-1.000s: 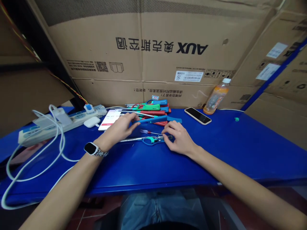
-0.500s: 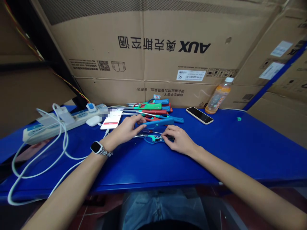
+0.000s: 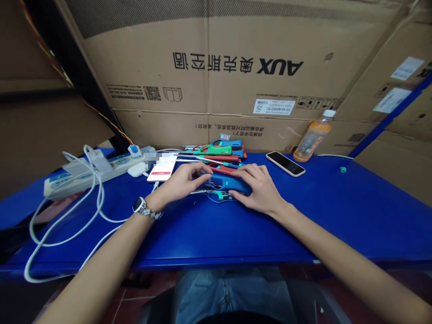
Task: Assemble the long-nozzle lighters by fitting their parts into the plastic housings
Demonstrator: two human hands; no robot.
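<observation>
A blue lighter casing half is held level between my hands. My left hand pinches its left end with thumb and fingers. My right hand has its fingers over the casing's right end and its thumb on the near side. Just below lies an opened long-nosed lighter with a green trigger, a metal tube pointing left and its inner parts exposed. The casing and my right fingers partly hide it. Behind, several long-nosed lighters in green, red and blue are piled together.
Left of the pile lie a lit phone, a white earphone case and a power strip with looping white cables. A second phone, an orange drink bottle and a small green piece are on the right. A large carton stands behind.
My right hand has moved from the opened lighter up onto the right end of the blue casing. The casing has come down nearer the opened lighter. The view has shifted slightly.
</observation>
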